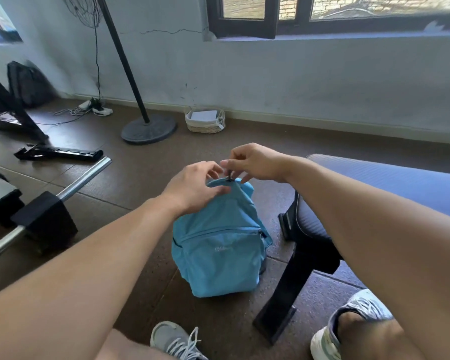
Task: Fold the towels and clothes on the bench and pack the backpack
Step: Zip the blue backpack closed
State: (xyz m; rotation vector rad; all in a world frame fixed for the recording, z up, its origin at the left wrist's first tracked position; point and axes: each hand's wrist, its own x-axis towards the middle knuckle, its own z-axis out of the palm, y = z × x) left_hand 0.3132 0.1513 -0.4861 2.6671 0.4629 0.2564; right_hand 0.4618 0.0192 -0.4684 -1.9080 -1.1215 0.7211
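A light blue backpack (220, 253) stands upright on the brown floor between my feet, its front pocket zipped. My left hand (192, 189) grips the top of the backpack, fingers curled over the fabric. My right hand (255, 162) pinches the small dark zipper pull (229, 178) at the very top of the backpack. The padded bench (390, 188) stands to the right, and the part of its top in view is bare. No towels or clothes are visible.
A barbell (83, 181) and black rack parts lie on the floor at left. A fan stand with a round base (148, 129) and a wicker basket (205, 122) sit by the far wall. My shoes (177, 342) are at the bottom edge.
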